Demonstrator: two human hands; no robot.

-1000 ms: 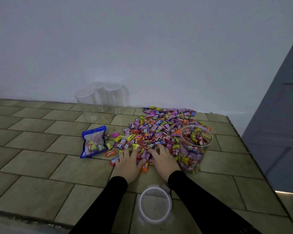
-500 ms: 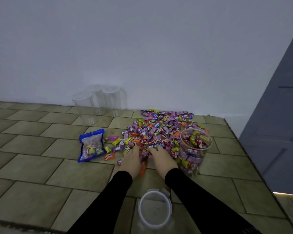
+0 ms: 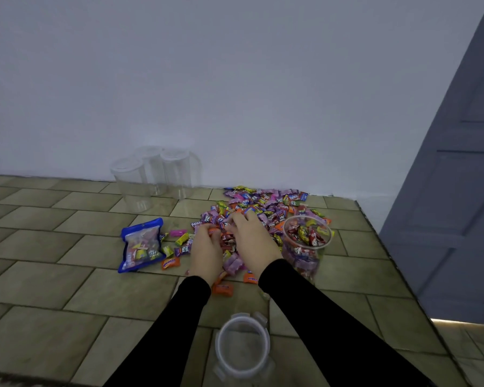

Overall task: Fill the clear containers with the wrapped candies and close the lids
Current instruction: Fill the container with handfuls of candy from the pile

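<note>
A heap of wrapped candies (image 3: 266,203) lies on the tiled floor by the wall. My left hand (image 3: 206,254) and my right hand (image 3: 253,243) sit side by side on the heap's near edge, fingers curled down around candies. Just right of my right hand stands an open clear container (image 3: 305,261), more than half full of candies. Its round clear lid (image 3: 243,344) lies flat on the floor between my forearms. Three empty clear containers (image 3: 151,180) with lids on stand together at the back left against the wall.
A blue candy bag (image 3: 141,245) lies flat left of the heap, with a few loose candies (image 3: 169,263) around it. A grey door (image 3: 458,191) closes off the right side, and the white wall runs close behind the heap.
Both hands have slid forward from the heap's near edge further into it, and their fingers have curled around candies. The view has tilted slightly.
</note>
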